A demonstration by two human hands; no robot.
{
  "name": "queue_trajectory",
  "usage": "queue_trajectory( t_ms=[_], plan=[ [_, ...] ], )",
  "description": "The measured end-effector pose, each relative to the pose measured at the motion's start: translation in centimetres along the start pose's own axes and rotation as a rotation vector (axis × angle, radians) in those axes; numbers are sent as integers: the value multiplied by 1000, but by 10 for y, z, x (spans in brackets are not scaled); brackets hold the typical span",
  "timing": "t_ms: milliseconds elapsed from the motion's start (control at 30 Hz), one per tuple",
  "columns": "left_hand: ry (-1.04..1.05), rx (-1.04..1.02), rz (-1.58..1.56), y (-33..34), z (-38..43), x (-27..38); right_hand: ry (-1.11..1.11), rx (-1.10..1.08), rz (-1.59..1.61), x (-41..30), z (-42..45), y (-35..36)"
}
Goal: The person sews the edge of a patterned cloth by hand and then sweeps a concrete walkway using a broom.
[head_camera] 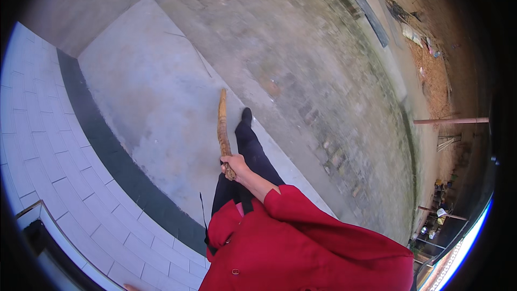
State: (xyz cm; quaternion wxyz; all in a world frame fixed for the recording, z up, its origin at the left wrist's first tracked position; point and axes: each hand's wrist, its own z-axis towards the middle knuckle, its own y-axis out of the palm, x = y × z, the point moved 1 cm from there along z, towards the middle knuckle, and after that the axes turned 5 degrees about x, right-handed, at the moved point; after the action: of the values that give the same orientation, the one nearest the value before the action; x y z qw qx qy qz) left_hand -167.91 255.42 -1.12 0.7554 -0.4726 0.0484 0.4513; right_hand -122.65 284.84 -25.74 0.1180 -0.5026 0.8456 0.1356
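Observation:
My right hand (pixel 235 165) is closed around the near end of a curved wooden stick (pixel 222 125). The stick points away from me over a pale concrete slab (pixel 161 89); its far end is lighter and smoother than the rough, brownish grip end. Beside it my dark-trousered leg (pixel 254 145) and black shoe (pixel 246 114) reach forward along the slab's edge. Only a sliver of skin shows at the bottom left rim, by the tiled wall; it appears to be my left hand (pixel 130 287), and its fingers cannot be made out.
On my left runs a white tiled wall (pixel 76 169) with a dark base band (pixel 121 149) and a framed opening (pixel 52 238). A thin twig (pixel 198 53) lies by the slab's edge. To the right are mossy paving (pixel 315 89), a reddish pole (pixel 450 121) and a brown heap (pixel 434 81).

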Motion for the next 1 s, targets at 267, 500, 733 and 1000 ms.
queue_trajectory(
  t_ms=[267,500,733,1000],
  plan=[
    [-42,47,23,-5,10,10,-55,-127,-34,-10,-7,9],
    [-22,166,27,-3,3,5,-2,-191,-100,-7,-17,2],
    [-22,102,-65,6,3,2,54,-149,-69,-3,-11,0],
    [-5,138,27,11,0,2,67,-160,-62,-7,-10,-11]
  ],
)
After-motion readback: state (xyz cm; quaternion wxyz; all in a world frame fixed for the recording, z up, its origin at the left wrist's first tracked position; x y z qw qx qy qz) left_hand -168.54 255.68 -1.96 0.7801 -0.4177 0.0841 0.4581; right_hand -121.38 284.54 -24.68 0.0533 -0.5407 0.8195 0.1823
